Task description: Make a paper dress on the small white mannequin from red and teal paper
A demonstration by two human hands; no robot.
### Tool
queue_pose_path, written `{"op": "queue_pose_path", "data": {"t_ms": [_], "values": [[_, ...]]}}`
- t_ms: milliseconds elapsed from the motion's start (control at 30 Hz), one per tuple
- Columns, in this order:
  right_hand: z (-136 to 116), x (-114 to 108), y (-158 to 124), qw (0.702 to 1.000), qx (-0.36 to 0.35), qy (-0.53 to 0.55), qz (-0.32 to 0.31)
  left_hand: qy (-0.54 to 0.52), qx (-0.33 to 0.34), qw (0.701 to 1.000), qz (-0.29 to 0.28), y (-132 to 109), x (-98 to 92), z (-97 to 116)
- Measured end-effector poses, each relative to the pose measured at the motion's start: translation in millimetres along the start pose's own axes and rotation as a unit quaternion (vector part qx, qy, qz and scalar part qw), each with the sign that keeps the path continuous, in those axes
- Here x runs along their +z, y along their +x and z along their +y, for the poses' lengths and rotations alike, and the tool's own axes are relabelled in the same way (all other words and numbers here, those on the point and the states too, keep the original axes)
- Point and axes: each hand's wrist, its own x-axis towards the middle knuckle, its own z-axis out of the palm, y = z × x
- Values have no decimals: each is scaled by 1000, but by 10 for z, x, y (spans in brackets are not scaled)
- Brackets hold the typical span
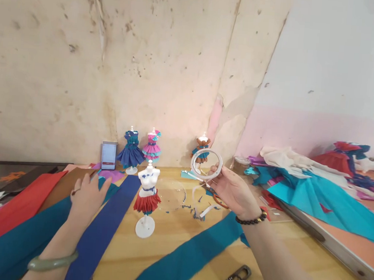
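My right hand [233, 190] pinches a thin ring-shaped roll of narrow whitish tape [193, 164] by its right side, holding it above the table. A loose pale strip hangs below the roll. To the left, my left hand [87, 197] reaches over the coloured strips with fingers spread, holding nothing; whether it touches them I cannot tell. Between the hands stands a small white dress-form mannequin [149, 180] on a round base. It wears a gathered red skirt [147, 203] and blue bits at the chest and waist. A teal strip [191, 254] lies in front of my right hand.
Three dressed mannequins, in blue [130, 150], pink [152, 148] and brown [200, 146], stand by the wall near a phone [109, 155]. Thread snips [243, 274] lie at the front. Orange-handled scissors [221, 201] and blue scraps lie beneath my right hand. Turquoise material [318, 202] is heaped right.
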Motion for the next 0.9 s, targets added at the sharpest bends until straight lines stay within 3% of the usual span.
{"op": "queue_pose_path", "data": {"t_ms": [33, 67, 133, 200, 267, 333, 400, 433, 500, 567, 700, 900], "values": [[-10, 57, -25, 1000, -13, 14, -5, -12, 20, 998, 50, -18, -148, 78], [-23, 115, -49, 999, -26, 28, -10, -60, 69, 981, 173, -63, -298, 175], [-54, 234, -99, 997, -43, 55, -24, -141, 198, 898, 368, -237, -572, 413], [-80, 348, -153, 994, -47, 86, -40, -175, 338, 813, 440, -489, -765, 691], [-91, 447, -205, 991, -46, 118, -51, -172, 447, 781, 401, -750, -835, 975], [-85, 523, -250, 988, -47, 136, -54, -191, 469, 795, 335, -957, -779, 1236], [-68, 571, -284, 988, -55, 134, -54, -235, 410, 840, 267, -1085, -648, 1447], [-58, 584, -296, 988, -60, 129, -54, -256, 350, 873, 222, -1122, -577, 1527], [-36, 594, -310, 989, -70, 122, -49, -302, 238, 912, 143, -1158, -466, 1635], [-16, 592, -310, 989, -76, 123, -37, -358, 169, 916, 66, -1165, -422, 1676], [19, 562, -274, 989, -39, 145, -8, -438, 121, 890, -37, -1155, -474, 1634], [108, 397, -186, 986, 60, 153, 18, -357, 163, 913, -110, -1088, -553, 1532]]}}
